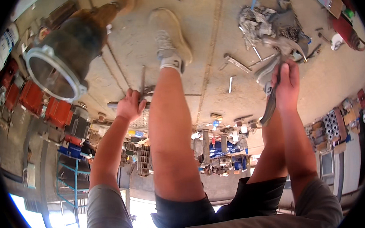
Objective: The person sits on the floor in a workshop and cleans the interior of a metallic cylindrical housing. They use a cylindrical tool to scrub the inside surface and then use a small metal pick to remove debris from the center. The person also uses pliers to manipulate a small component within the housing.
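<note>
My right hand (287,80) is closed round the dark handle (270,106) of what looks like a claw hammer, its grey curved head (289,47) pointing away from me. The hammer is raised in front of my right shoe (265,73), which it partly hides. On the floor to the left of my left leg, my left hand (130,105) grips a dark metal bar (113,105), thumb and fingers on either side. An upright rod (143,77) and more dark metal show just beyond its fingers. How these pieces join is hidden.
A large bell-shaped metal housing (68,58) lies at the left. Beyond my right hand is a heap of grey rags (264,23), near a hammer-like tool (237,63) and a hex key (231,84). Red boxes (31,96) line the left; assorted parts (224,147) lie between my legs.
</note>
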Tool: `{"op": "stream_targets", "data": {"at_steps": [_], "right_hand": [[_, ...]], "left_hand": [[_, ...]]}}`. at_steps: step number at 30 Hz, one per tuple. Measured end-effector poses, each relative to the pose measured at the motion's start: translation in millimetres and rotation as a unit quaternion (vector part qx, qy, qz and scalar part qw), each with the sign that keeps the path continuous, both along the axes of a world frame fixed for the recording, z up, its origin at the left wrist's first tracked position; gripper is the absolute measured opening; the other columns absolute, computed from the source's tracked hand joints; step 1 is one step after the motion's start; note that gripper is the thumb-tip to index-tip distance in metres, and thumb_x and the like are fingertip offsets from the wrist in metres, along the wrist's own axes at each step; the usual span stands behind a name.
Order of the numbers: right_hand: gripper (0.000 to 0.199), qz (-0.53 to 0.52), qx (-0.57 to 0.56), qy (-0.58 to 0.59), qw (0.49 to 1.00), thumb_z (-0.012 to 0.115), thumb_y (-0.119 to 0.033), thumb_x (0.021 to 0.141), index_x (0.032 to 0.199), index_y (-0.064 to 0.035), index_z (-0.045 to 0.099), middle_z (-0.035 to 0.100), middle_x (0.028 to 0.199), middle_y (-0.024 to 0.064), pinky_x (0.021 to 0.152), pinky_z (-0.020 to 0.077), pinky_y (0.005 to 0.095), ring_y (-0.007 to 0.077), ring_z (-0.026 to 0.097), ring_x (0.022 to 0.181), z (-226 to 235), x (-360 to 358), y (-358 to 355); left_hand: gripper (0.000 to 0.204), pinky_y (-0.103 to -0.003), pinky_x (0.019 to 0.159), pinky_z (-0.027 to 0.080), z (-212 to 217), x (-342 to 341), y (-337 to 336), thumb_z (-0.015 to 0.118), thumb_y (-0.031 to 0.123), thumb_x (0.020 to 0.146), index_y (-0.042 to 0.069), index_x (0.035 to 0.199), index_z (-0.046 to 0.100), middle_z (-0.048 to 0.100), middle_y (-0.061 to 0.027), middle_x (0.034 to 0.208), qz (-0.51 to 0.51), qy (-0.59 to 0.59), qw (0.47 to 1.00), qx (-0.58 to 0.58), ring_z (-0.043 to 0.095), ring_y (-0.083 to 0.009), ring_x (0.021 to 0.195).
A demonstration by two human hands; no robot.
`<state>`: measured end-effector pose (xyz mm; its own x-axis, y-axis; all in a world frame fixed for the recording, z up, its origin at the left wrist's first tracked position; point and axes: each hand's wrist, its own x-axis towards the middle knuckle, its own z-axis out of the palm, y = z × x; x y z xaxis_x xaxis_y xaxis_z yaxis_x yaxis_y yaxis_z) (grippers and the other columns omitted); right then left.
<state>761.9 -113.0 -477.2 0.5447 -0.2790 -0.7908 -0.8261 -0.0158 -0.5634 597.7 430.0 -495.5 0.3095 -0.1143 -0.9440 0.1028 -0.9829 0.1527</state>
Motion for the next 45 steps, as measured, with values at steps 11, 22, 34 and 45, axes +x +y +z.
{"op": "stream_targets", "data": {"at_steps": [11, 22, 34, 45], "right_hand": [[0.018, -0.196, 0.049, -0.033, 0.979, 0.048, -0.025, 0.123, 0.123, -0.0104, 0.058, 0.055, 0.101, 0.0019, 0.067, 0.0416, 0.0265, 0.0110, 0.047, 0.079, 83, 33, -49], [0.043, -0.255, 0.101, -0.178, 0.945, 0.049, -0.008, 0.119, 0.160, 0.0040, 0.044, 0.057, 0.123, 0.0051, 0.072, 0.0437, 0.0241, 0.0095, 0.048, 0.084, 157, 76, -88], [0.027, -0.209, 0.234, -0.384, 0.868, 0.053, -0.016, 0.119, 0.139, -0.0001, 0.061, 0.059, 0.084, 0.0034, 0.050, 0.0397, 0.0280, 0.0101, 0.051, 0.057, 219, 11, 24], [0.018, -0.016, 0.086, -0.479, 0.873, 0.058, -0.019, 0.118, 0.133, -0.0095, 0.060, 0.056, 0.078, 0.0004, 0.046, 0.0379, 0.0249, 0.0090, 0.049, 0.051, 299, -54, 168]], "left_hand": [[0.030, -0.054, 0.086, 0.062, -36, -9, -21, 0.063, 0.035, 0.105, 0.009, 0.120, 0.064, 0.067, -0.0165, 0.119, -0.177, 0.032, 0.979, -0.099, 0.076, -0.0388, 0.102], [0.032, -0.052, 0.092, 0.061, -61, 66, -25, 0.065, 0.029, 0.104, 0.008, 0.128, 0.067, 0.070, -0.0181, 0.127, -0.298, 0.001, 0.948, -0.111, 0.075, -0.0394, 0.109], [0.036, -0.049, 0.099, 0.059, -65, 89, -34, 0.066, 0.022, 0.102, 0.008, 0.135, 0.070, 0.073, -0.0199, 0.135, -0.381, -0.089, 0.909, -0.141, 0.074, -0.0401, 0.117], [0.045, -0.038, 0.094, 0.059, 188, 113, 182, 0.054, 0.002, 0.104, 0.003, 0.147, 0.067, 0.080, -0.0160, 0.126, 0.226, -0.270, 0.878, -0.323, 0.075, -0.0223, 0.110]]}}
